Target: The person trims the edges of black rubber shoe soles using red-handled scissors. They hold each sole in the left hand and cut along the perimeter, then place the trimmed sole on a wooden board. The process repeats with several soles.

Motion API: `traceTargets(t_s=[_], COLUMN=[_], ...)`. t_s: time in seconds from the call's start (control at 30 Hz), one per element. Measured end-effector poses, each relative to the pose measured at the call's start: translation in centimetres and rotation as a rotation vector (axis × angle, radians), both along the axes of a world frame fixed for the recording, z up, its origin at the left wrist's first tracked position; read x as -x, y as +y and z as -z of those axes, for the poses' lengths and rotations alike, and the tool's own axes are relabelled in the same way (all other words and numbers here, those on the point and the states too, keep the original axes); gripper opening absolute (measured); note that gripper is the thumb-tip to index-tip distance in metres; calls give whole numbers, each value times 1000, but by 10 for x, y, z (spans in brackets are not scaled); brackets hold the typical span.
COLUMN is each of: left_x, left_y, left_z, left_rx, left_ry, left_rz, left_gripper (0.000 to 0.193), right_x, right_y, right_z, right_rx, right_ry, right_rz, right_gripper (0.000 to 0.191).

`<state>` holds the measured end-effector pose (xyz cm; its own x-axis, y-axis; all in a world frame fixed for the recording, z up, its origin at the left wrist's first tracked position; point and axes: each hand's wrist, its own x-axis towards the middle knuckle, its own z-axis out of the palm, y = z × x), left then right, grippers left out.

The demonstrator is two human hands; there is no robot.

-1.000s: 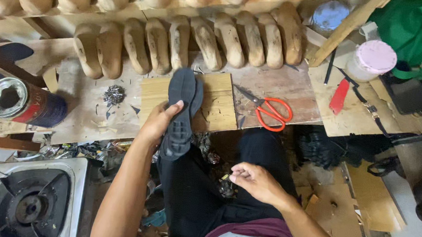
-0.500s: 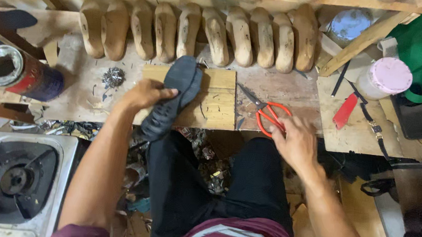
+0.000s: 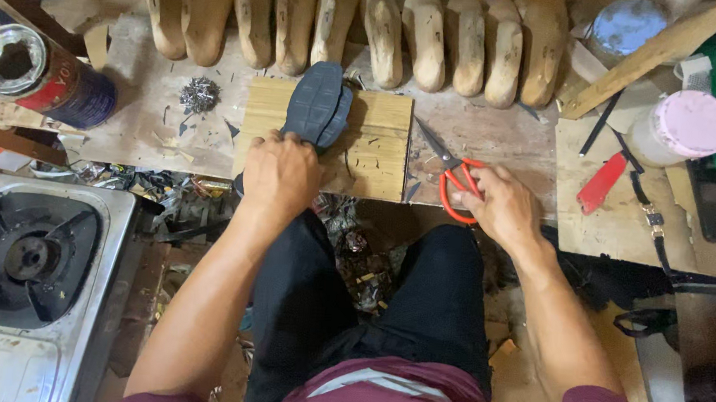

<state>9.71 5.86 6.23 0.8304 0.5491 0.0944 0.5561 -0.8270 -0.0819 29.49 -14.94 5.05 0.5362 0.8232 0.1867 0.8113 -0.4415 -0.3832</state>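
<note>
My left hand [image 3: 281,176] grips the near end of a dark grey rubber shoe sole [image 3: 318,103], which lies tread up on a small wooden board [image 3: 378,144] at the bench edge. My right hand [image 3: 503,206] rests on the orange handles of a pair of scissors [image 3: 451,169] lying on the bench, blades pointing away to the left; the fingers curl over the handles. My legs in dark trousers are below the bench.
A row of several wooden shoe lasts [image 3: 360,23] lines the back of the bench. A tin can [image 3: 38,74] stands at the left, a pile of small nails [image 3: 199,94] beside it. A gas stove [image 3: 27,263] sits low left. A pink-lidded jar [image 3: 681,130] and red knife [image 3: 601,183] are right.
My right hand moved from my lap out to the scissors and now covers their handles. My left hand slid to the sole's near end, keeping it on the board.
</note>
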Motion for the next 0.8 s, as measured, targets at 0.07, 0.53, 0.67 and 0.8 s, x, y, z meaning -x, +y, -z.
traceTargets(t_s=[0.07, 0.53, 0.67, 0.8], left_x=[-2, 36, 55, 57], left_y=[1, 22, -35, -107], left_z=[-1, -17, 16, 60], left_rx=[8, 937, 1867, 2173], left_ry=[4, -1014, -1408, -665], left_rz=[-4, -80, 114, 446], left_gripper=[37, 46, 61, 58], right_x=[-2, 8, 53, 100], right_y=[4, -14, -50, -81], right_z=[-8, 14, 52, 87], right_rx=[77, -325, -618, -496], right_ry=[104, 751, 1196, 1395], right_rz=[26, 151, 186, 244], right_gripper=[53, 45, 46, 35])
